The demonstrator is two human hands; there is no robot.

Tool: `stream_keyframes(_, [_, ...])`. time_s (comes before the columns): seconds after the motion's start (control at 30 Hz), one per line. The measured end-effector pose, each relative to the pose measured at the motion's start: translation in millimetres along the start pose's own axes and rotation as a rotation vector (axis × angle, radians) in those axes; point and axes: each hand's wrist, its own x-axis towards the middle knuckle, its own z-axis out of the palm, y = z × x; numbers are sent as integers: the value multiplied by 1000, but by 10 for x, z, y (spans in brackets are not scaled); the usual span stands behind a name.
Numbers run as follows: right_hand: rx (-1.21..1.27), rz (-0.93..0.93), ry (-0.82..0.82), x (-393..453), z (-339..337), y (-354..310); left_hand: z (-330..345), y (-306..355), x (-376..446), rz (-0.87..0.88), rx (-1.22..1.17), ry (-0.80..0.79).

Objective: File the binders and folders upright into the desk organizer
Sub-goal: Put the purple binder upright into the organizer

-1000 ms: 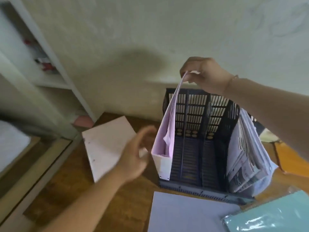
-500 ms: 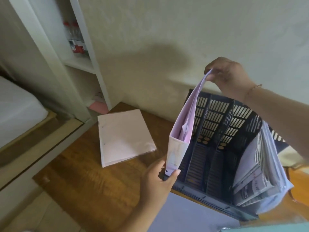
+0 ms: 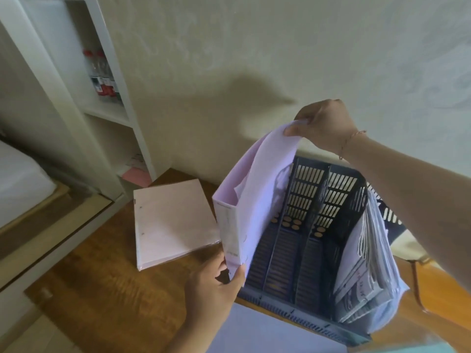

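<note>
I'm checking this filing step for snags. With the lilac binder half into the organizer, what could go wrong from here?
1. The right hand pinches only the top corner of the lilac binder, whose covers gape; loose sheets inside might slip or crumple.
2. The left hand grips the spine's bottom at the black desk organizer; it may catch on the front rim.
3. The stuffed paper stack leans outward and could spill if jolted.

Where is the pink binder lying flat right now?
The flat pink binder lies on the wooden desk, left of the black organizer, below the white shelf.
</note>
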Motion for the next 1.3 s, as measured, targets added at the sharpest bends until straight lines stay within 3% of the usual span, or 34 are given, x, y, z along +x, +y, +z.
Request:
stream_keyframes(0.1, [-43,9,-15,-46,11,48,12,-36,-19,-21,-9,-25])
stream_keyframes(0.27, [91,93,84,-37,17,47,75,114,54,34,61,11])
stream_keyframes(0.73, [155,58,33,-131,113,368,177,115,166,133,84,-26])
stream_keyframes(0.8, [22,-91,-37,-157,67,329,182,97,187,134,94,-35])
stream_keyframes(0.87, [-149,-407,-134,-250,24,176,193,78,205,128,89,-28])
stream_keyframes(0.97, [-167,-710,-311,-512,58,-173,217,67,235,129,63,-22])
stream_keyframes(1.17, [-20,-680,-382,-641,20,-347,259,17,226,164,14,-6])
stream_keyframes(1.3, [-3,-673,-380,-660,49,-322,352,-228,118,59,-3,-118])
